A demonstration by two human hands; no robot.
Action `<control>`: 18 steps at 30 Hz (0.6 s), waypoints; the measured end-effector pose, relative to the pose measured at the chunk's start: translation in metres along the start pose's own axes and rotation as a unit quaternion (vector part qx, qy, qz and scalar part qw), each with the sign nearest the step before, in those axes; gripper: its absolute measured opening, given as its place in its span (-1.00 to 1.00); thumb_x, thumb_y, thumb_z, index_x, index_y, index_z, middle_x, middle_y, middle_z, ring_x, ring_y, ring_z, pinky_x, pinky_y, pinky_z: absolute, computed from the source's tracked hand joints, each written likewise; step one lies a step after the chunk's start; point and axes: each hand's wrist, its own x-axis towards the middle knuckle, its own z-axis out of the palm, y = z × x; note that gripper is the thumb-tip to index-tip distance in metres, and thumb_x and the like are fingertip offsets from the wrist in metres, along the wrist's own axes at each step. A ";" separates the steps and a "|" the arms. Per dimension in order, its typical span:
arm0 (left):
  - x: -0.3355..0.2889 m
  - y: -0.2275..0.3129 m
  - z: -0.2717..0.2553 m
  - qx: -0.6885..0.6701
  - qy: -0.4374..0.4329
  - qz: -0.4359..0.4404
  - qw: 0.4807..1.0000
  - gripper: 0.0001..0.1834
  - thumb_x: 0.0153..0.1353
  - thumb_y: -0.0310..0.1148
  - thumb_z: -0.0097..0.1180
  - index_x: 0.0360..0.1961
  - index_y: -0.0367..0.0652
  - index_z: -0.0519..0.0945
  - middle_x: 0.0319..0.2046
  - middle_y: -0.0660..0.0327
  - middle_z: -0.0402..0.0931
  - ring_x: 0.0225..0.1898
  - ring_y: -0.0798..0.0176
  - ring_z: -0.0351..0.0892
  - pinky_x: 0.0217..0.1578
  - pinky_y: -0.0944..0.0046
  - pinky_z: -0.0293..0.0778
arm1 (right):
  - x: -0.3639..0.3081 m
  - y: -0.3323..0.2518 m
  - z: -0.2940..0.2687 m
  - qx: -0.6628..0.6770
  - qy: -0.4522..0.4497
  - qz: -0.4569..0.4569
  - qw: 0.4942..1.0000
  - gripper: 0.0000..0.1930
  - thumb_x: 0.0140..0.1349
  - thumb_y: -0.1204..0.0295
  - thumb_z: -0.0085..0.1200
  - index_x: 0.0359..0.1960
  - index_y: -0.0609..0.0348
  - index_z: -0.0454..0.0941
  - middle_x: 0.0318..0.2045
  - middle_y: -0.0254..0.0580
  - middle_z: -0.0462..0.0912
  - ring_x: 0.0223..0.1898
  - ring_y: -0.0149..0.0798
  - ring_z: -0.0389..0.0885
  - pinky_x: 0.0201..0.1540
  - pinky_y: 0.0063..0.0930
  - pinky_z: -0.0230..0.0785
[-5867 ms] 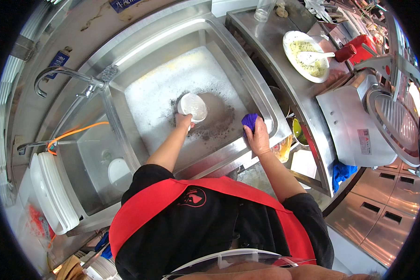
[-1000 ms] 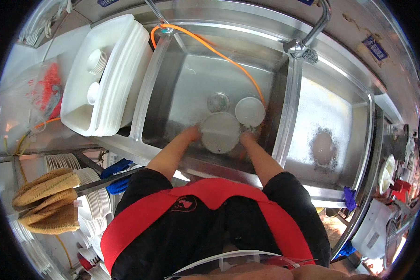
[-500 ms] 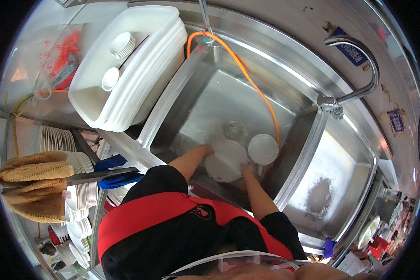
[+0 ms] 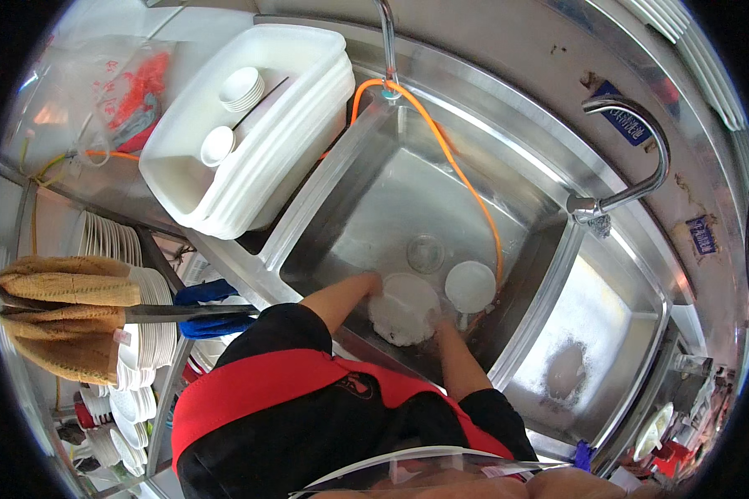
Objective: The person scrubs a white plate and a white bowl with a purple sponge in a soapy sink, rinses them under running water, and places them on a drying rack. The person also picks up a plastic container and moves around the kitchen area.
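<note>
A round white plate (image 4: 404,303) lies low in the left basin, close to its near side. My left hand (image 4: 371,288) holds its left edge and my right hand (image 4: 441,324) holds its right edge. Most of my fingers are blurred or hidden at the rim. A smaller white dish (image 4: 470,287) sits just to the right of the plate, apart from my left hand. Beyond the plate shows the round drain (image 4: 425,254) of the steel basin (image 4: 374,191).
An orange hose (image 4: 466,179) trails into the basin from the tap at the back. Stacked white tubs (image 4: 250,158) with small bowls stand left. A foamy second basin (image 4: 591,333) lies right. Brown gloves (image 4: 66,320) and stacked plates (image 4: 146,341) are far left.
The whole view has shifted, so the basin sits slightly lower in the picture. Both hands stay on the plate, which has moved only slightly against the drain.
</note>
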 end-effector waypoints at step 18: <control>-0.122 0.007 -0.067 -0.571 0.313 0.173 0.739 -0.66 0.08 -0.60 0.10 -0.06 -0.23 0.56 -0.23 0.22 0.58 -0.23 0.30 0.55 -0.20 0.26 0.48 | -0.002 -0.059 0.027 0.353 -0.057 -0.064 0.932 -0.56 0.30 0.21 -0.04 0.13 0.14 0.26 0.02 0.01 0.44 -0.03 -0.03 0.51 -0.09 -0.02 0.47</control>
